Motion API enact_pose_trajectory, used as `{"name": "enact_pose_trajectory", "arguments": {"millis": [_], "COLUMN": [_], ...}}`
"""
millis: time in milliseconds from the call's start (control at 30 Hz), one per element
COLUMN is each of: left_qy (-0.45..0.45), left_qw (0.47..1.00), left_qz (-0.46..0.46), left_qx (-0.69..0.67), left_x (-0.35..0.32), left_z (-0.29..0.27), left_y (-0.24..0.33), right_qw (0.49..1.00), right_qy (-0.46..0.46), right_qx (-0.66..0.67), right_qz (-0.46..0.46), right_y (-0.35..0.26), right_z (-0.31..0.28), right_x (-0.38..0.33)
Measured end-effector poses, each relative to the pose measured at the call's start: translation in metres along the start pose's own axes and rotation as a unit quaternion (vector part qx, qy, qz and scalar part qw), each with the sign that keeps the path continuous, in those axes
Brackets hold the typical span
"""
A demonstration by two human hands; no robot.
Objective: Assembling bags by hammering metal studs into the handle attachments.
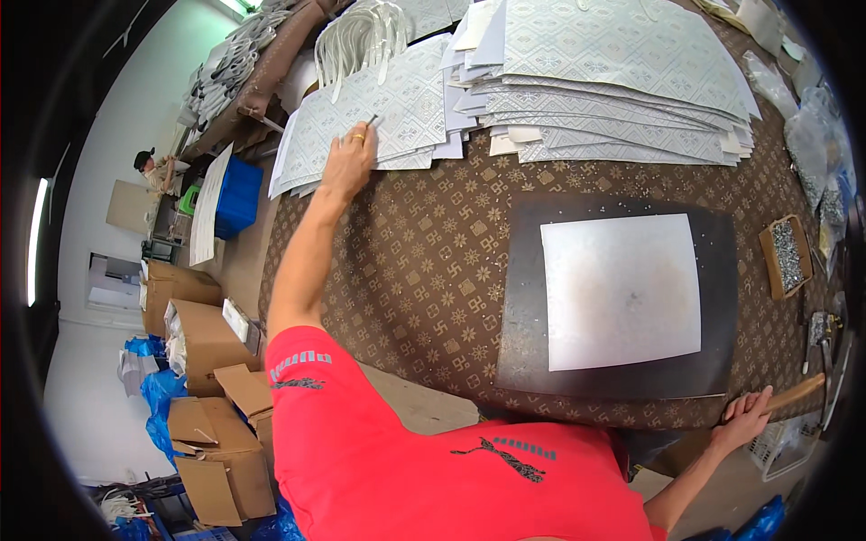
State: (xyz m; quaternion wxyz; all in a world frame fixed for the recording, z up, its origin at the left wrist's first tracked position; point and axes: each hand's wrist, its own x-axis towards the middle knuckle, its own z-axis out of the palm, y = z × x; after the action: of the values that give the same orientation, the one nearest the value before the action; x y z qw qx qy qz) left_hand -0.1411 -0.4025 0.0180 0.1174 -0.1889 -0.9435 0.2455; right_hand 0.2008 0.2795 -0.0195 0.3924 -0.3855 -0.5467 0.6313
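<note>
The left hand (350, 162) pinches a slim dark rod (372, 120) over silvery, diamond-patterned paper sheets (410, 115) beneath it; well apart, the right hand (746, 417) grips a tan wooden handle (797, 393). Between both hands lies a white, roughly square sheet (622, 293).

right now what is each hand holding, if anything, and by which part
The right hand grips a tan wooden stick-shaped handle by its left visible end. The left hand pinches a thin dark rod; where along its length cannot be told.
</note>
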Motion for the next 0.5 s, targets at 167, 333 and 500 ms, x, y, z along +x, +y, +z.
{"name": "enact_pose_trajectory", "arguments": {"millis": [167,333,500], "left_qy": [0.075,-0.016,-0.019], "left_qw": [0.996,0.994,0.995], "left_qz": [-0.047,-0.099,-0.102], "left_qx": [0.005,0.035,-0.003], "left_x": [0.0,0.025,0.015], "left_z": [0.006,0.014,0.011], "left_y": [0.007,0.01,-0.004], "right_qw": [1.0,1.0,0.999], "right_qy": [-0.008,-0.022,-0.027], "right_qx": [0.0,0.013,0.031], "right_qz": [-0.004,-0.011,-0.013], "right_y": [0.001,0.002,0.003], "right_z": [-0.002,-0.005,-0.002], "right_x": [-0.001,0.0,0.0]}}
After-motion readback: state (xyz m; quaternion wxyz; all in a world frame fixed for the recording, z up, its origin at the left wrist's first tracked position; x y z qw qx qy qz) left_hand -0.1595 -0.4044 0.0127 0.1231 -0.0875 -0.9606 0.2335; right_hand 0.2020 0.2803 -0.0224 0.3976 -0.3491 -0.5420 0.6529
